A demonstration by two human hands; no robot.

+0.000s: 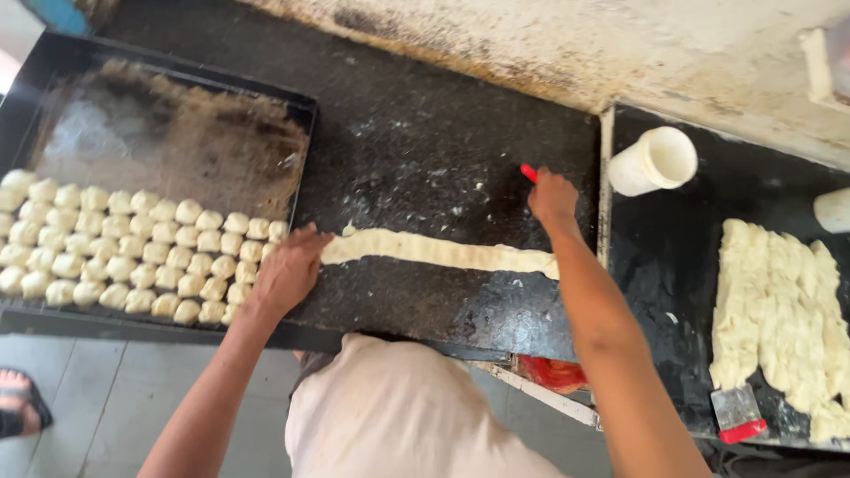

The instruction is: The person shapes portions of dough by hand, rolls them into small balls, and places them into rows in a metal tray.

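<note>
A long flat strip of pale dough (443,250) lies across the dark stone counter (425,142). My left hand (290,270) rests on the strip's left end, fingers spread beside a black baking tray (177,80). My right hand (552,196) is closed around a tool with a red handle (529,172), just above the strip's right end; the tool's blade is hidden by the hand. Several rows of small cut dough pieces (133,252) fill the tray's near half.
A heap of folded dough strips (779,310) lies on the right counter, with a red-handled scraper (737,414) at its near edge. A white cup (655,161) lies on its side there. A sandalled foot (18,403) stands on the tiled floor at left.
</note>
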